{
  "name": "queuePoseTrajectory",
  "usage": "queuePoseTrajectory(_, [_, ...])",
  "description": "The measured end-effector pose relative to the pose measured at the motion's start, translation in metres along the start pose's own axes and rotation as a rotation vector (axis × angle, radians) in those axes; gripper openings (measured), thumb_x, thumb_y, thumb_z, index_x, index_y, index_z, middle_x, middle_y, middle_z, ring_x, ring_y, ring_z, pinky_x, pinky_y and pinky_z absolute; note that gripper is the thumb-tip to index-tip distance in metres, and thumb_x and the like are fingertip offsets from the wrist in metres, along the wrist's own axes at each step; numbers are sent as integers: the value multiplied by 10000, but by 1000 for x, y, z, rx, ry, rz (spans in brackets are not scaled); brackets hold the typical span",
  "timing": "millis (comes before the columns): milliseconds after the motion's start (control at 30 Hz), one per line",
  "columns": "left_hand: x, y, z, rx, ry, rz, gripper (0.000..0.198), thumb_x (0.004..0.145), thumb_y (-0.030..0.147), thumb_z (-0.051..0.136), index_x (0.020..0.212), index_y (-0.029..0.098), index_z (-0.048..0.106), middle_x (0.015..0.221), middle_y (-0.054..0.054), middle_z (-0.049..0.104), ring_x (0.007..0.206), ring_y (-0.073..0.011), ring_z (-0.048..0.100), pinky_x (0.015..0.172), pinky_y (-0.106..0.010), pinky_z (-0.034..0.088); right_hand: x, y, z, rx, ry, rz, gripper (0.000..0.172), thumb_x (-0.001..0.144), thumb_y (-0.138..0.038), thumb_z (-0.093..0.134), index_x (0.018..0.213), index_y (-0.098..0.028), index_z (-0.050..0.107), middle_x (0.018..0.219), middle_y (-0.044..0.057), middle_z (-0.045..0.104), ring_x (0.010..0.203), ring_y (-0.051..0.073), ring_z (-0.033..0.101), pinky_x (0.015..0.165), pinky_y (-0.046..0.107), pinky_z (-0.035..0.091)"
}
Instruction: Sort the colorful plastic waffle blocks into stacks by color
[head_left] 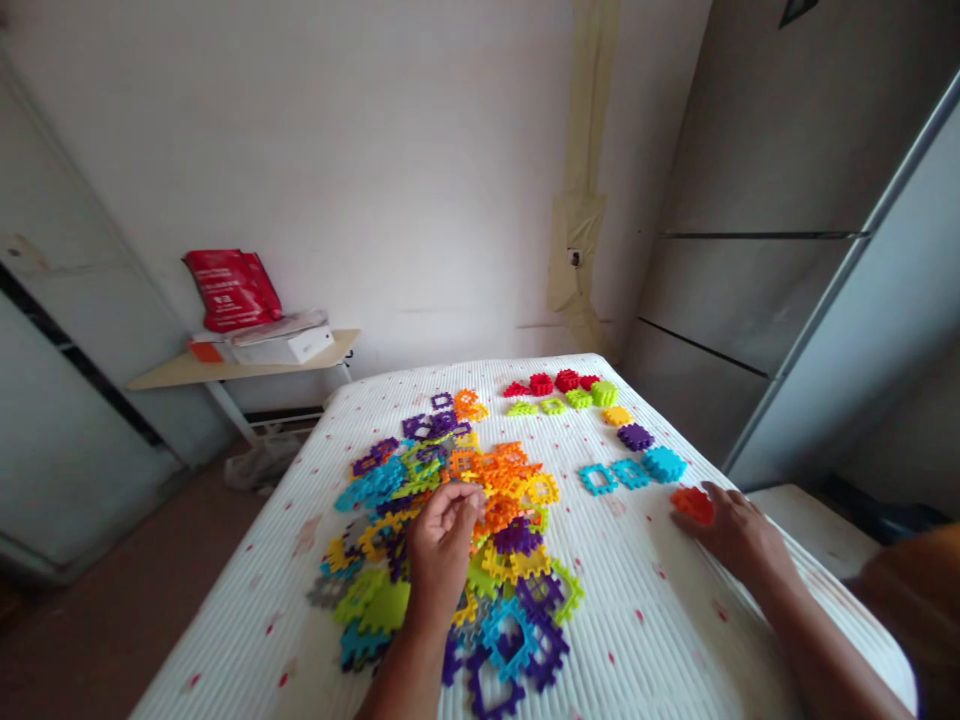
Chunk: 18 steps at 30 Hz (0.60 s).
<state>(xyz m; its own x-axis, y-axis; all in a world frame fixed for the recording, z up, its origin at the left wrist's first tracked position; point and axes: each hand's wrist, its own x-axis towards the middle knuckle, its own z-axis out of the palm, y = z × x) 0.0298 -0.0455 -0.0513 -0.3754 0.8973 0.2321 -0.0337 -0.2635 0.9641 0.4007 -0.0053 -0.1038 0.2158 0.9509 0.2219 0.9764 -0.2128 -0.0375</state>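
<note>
A heap of plastic interlocking tiles with toothed edges (382,605) lies on the white ribbed cover, in purple, orange, yellow, green, blue and grey. Over its middle is my left hand (442,545), fingers curled and thumb closed in beside orange tiles (510,480); whatever the fingertips hold is hidden. Toward the right edge, my right hand (739,530) has its fingers round an orange-red tile piece (691,505) resting on the cover. Just beyond it sit a blue stack (664,464), two blue frame tiles (598,479) and a purple stack (635,436).
Red stacks (567,380), green stacks (604,393) and a yellow piece (617,415) line the far right of the covered table (255,610). A side table (180,373) holds a red bag (231,290) and a white box (281,345). A grey fridge (742,280) stands right.
</note>
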Motion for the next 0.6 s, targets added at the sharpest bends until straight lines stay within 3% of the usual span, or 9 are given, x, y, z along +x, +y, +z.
queuePoseTrajectory(133, [17, 22, -11, 189, -65, 106, 182, 744, 350, 633, 809, 184, 670, 774, -41, 697, 708, -178, 654, 672, -270, 514, 2, 2, -4, 23, 200, -57, 612, 824, -571, 434, 1224, -118, 532, 1065, 188, 632, 955, 342, 601, 745, 443, 482])
queuePoseTrajectory(233, [59, 36, -18, 470, -152, 219, 206, 774, 333, 569, 852, 184, 687, 799, -29, 705, 763, -183, 650, 715, -280, 506, 5, -12, -10, 146, 395, -326, 512, 873, -526, 410, 1142, -126, 584, 978, 159, 663, 878, 300, 633, 733, 417, 501])
queuePoseTrajectory(300, [98, 37, -17, 738, -203, 215, 241, 808, 307, 512, 922, 196, 693, 909, -21, 717, 880, -186, 643, 806, -289, 491, 6, -31, -13, 236, 445, -546, 419, 901, -468, 422, 1082, -145, 618, 940, 131, 678, 847, 256, 648, 735, 370, 510])
queuePoseTrajectory(433, [179, 16, -5, 922, -268, 101, 154, 823, 244, 566, 878, 162, 684, 883, -43, 702, 854, -185, 641, 820, -324, 494, 0, -76, -14, 322, 349, -840, 274, 926, -328, 427, 1031, -192, 640, 898, 82, 684, 781, 199, 647, 681, 313, 504])
queuePoseTrajectory(600, [245, -25, 19, 1104, -334, -1, 323, 875, 348, 553, 1144, 168, 563, 1158, -82, 585, 983, -199, 593, 824, -404, 512, -12, -105, -9, 360, 152, -948, 264, 936, -225, 382, 806, -196, 611, 792, 56, 638, 687, 167, 598, 639, 299, 468])
